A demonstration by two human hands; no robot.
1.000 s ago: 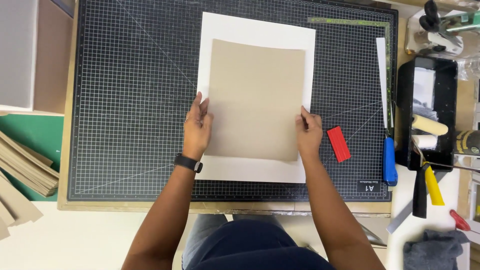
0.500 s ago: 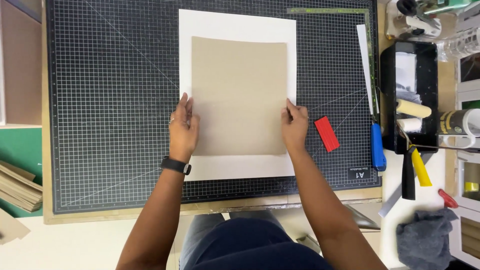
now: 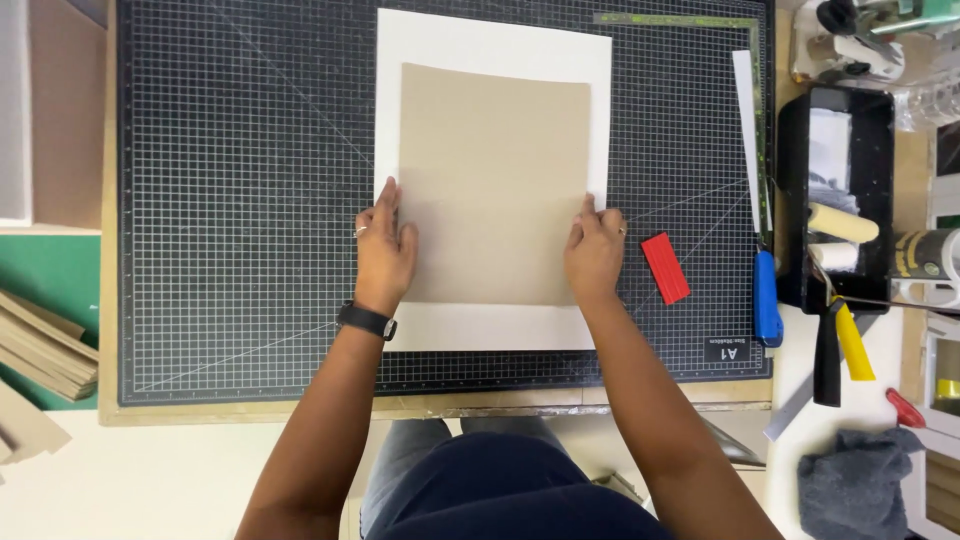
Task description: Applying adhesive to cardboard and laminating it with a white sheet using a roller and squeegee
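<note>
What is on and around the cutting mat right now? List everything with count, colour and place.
Gridded cutting mat: one, black, centre of bench.
White paper sheet: one, on the mat, under the board.
Grey-brown cardboard board: one, flat on the white sheet.
Small red flat block: one, on the mat beside the right hand.
Metal ruler: one, greenish, top edge of mat.
Blue-handled tool: one, right edge of mat.
Black plastic tray: one, right of mat, holding a cream roller.
Yellow-handled tool: one, below the tray.
Grey cloth: one, lower right.
Stacked cardboard pieces: several, brown, left edge.
Left hand: on the board's left edge, black watch at wrist.
Right hand: on the board's right edge.
</note>
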